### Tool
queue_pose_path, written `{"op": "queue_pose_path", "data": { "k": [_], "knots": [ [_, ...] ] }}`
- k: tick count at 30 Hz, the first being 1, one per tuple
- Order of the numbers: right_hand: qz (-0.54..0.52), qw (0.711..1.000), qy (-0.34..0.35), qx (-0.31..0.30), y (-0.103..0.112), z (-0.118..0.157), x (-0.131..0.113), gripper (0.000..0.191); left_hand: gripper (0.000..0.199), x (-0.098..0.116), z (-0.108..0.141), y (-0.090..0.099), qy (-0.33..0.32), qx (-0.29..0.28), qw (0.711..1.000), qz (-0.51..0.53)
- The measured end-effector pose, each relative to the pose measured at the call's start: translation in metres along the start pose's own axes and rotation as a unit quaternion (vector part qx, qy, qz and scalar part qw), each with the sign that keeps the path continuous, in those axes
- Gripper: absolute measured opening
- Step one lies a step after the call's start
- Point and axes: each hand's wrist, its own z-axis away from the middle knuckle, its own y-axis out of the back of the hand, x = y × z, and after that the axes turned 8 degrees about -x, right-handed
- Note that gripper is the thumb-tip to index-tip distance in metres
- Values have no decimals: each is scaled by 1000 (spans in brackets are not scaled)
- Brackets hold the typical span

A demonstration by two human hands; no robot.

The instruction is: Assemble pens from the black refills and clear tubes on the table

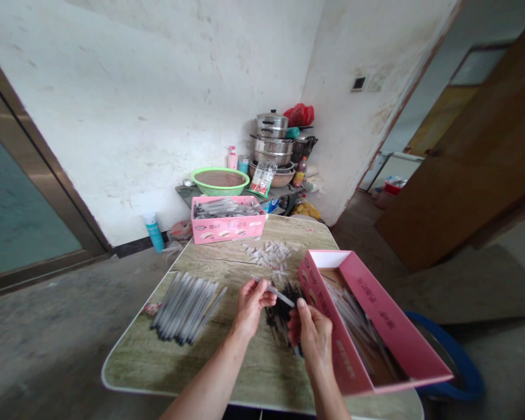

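The left hand [250,303] and right hand [312,335] pinch one pen [282,296] above the counter [131,367]. A row of pens [186,308] looks done; black pieces [279,319] and white pieces [269,255] seem left.

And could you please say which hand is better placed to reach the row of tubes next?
Probably the left hand: it is nearer the row of tubes, while the right hand is farther away, close beside the nearer pink box.
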Motion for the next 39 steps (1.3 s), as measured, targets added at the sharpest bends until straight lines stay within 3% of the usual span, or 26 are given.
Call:
{"op": "queue_pose_path", "data": {
  "k": [8,13,19,25,30,36,39],
  "knots": [
    [3,998,53,-33,5,2,-3,33,36,1,-1,-1,3,13,1000,-9],
    [20,999,14,-30,4,3,0,42,37,3,0,-4,13,11,1000,-8],
    [22,998,49,-44,3,3,-1,34,39,2,0,-3,11,17,1000,-13],
    [42,998,-1,-38,2,3,-2,46,37,1,0,-1,15,9,1000,-10],
    [21,998,43,-37,2,4,-3,37,40,1,0,-2,17,18,1000,-10],
    [46,999,2,-29,3,4,-3,48,39,1,0,-2,17,15,1000,-10],
    [30,999,24,-37,4,6,-4,41,37,2,0,-2,13,16,1000,-11]
  ]
}}
